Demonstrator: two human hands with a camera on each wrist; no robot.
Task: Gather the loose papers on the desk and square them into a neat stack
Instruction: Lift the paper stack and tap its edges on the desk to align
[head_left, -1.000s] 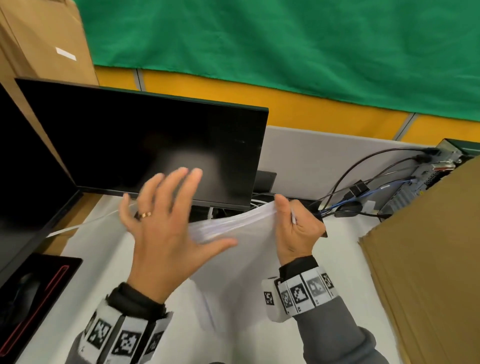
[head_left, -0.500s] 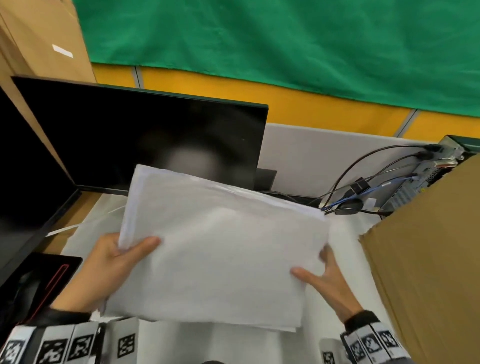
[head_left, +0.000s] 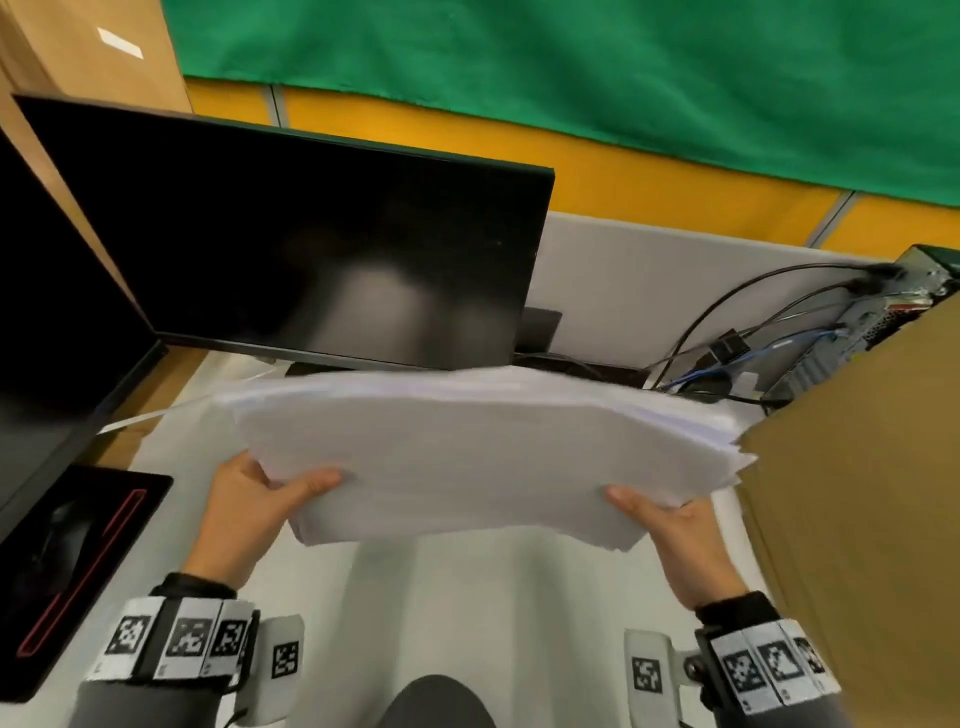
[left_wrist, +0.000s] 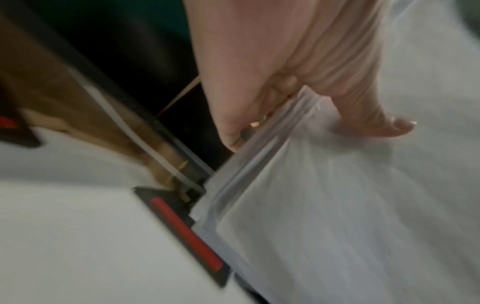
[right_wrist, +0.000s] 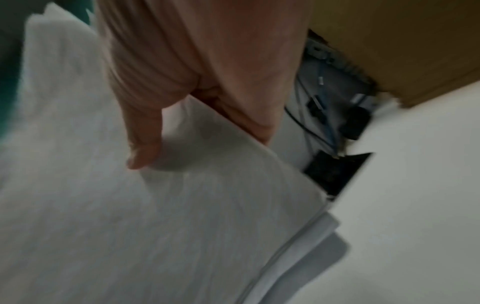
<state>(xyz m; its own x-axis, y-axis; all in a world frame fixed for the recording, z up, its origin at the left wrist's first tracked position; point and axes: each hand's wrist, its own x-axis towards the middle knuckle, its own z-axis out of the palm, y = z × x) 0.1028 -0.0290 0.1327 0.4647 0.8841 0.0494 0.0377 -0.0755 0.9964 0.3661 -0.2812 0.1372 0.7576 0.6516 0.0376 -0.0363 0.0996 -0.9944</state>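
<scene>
Both hands, left hand (head_left: 249, 506) and right hand (head_left: 675, 535), pinch the paper stack (head_left: 483, 452) between thumbs and fingers (left_wrist: 233, 139) above the bench (head_left: 519, 613). Its splayed right edges look liable to slide out if it tilts.

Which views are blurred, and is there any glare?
Head: the papers smear along their far edge, while the monitor is sharp with a soft pale reflection. Left wrist: heavy streaking, though the left hand gripping the papers is readable. Right wrist: dim and streaked, with the right hand soft.
</scene>
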